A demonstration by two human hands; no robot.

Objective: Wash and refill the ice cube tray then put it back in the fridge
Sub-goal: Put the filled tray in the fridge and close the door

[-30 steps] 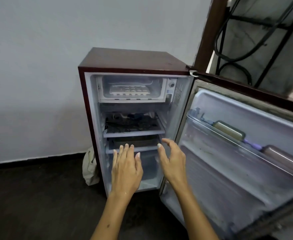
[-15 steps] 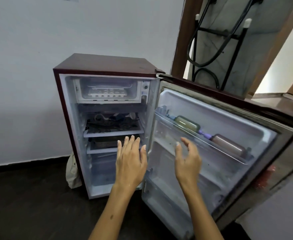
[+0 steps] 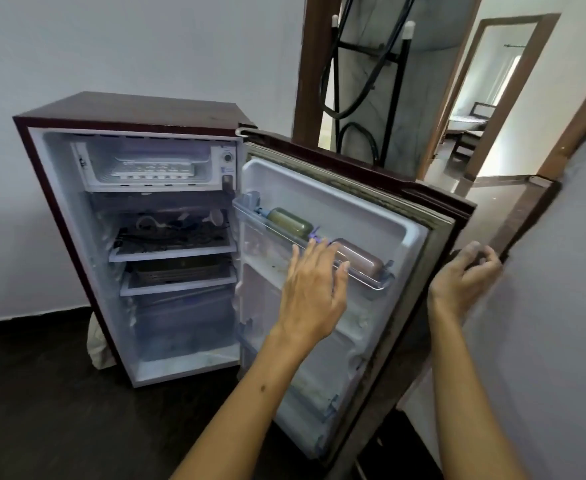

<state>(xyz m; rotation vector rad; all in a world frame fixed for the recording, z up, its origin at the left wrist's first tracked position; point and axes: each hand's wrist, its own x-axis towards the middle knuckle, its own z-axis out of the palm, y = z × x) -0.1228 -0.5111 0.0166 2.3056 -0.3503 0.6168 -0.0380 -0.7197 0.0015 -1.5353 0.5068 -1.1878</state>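
Up top in the freezer box [image 3: 146,164] sits the ice cube tray [image 3: 153,169], white, lying flat w/ its cells facing up, well back from the open front. Can't tell if the cells hold water or ice. That spot fits the last step of the task, so by my read the tray is already put away and only closing up is left.

Fridge [image 3: 129,112] is a small maroon unit on a dark floor, door [image 3: 381,216] swung wide to the right. Door shelf [image 3: 364,282] holds a green bottle [image 3: 290,221] and a brown bottle [image 3: 357,258] lying on their sides, penned by the clear rail.

Right hand [image 3: 463,277] has fingers curled round the door's outer edge, prob. to pull it shut. Left hand [image 3: 310,289] is spread, fingers straight-ish, holding nothing, hovering in front of the door shelf near the brown bottle; contact w/ the rail can't be told. Likely there to steady or push the door inward.

Lower shelves hold dark clutter and a metal tray [image 3: 177,268].
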